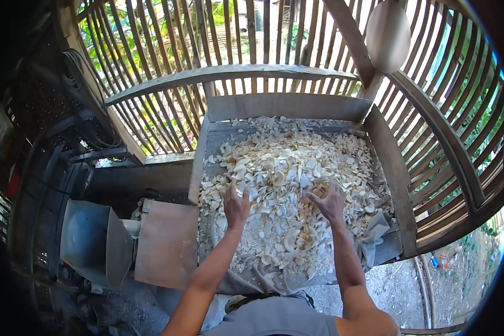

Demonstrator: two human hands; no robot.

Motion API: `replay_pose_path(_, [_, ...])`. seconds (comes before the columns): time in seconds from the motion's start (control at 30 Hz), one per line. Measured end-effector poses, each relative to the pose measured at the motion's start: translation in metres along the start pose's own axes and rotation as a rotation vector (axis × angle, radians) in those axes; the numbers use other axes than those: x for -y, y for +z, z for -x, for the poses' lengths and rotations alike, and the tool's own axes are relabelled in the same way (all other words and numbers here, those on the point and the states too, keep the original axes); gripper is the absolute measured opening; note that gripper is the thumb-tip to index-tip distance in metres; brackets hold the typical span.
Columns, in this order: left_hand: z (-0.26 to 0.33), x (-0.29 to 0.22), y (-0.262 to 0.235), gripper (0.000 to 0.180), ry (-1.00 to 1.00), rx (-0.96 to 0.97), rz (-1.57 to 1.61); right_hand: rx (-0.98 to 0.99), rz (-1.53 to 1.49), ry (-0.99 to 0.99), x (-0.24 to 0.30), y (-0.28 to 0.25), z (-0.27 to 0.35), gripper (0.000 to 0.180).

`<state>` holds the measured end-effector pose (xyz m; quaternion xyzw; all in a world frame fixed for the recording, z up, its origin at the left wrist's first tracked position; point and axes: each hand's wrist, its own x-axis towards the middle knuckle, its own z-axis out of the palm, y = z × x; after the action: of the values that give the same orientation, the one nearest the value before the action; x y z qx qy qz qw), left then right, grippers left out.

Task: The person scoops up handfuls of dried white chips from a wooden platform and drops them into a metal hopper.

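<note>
Slatted bamboo wall [168, 84] encloses an open-air shed, daylight and greenery showing through from 10 to 2 o'clock. Item: wooden tray [395, 168], plank-sided, at centre, lined with grey cloth [378, 235] that sags over its near edge toward 5 o'clock. Contents: heap of pale white chips [285, 162], thin curved pieces, thickest toward 12 o'clock, thinner and crumbly toward 6. Left hand [236, 206]: fingers spread, palm down on the heap, grasping nothing. Right hand [329, 201]: fingers curled into the chips at the heap's middle, raking rather than clenched. Adjacent: metal hopper [92, 243] and flat metal plate [167, 243] at 8 o'clock, below the tray's left side. Hazards, as judged: chips pulled toward 6 o'clock could spill over the low near edge where the cloth droops; sharp chip edges could nick bare fingers; loose cloth could bunch and drag pieces off toward 5 o'clock.
</note>
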<state>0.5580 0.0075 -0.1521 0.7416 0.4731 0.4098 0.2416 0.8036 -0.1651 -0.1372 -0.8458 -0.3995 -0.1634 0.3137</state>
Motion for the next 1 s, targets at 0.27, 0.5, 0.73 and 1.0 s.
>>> replay_pose_path(0.27, [-0.018,-0.035,0.059,0.059,-0.051,-0.003,-0.093,0.504,-0.186,-0.04,0.01,0.029,-0.054,0.118])
replay_pose_path(0.5, [-0.016,-0.067,0.078,0.048,0.004,-0.035,0.155,0.66,-0.397,0.027,0.035,0.023,-0.063,0.11])
replay_pose_path(0.73, [-0.01,-0.072,0.077,0.042,-0.259,-0.017,0.699,0.512,-1.079,0.209,0.077,0.03,-0.04,0.09])
replay_pose_path(1.0, [-0.002,-0.089,0.048,0.042,-0.335,-0.068,0.948,0.443,-1.356,0.277,0.109,0.017,-0.026,0.068])
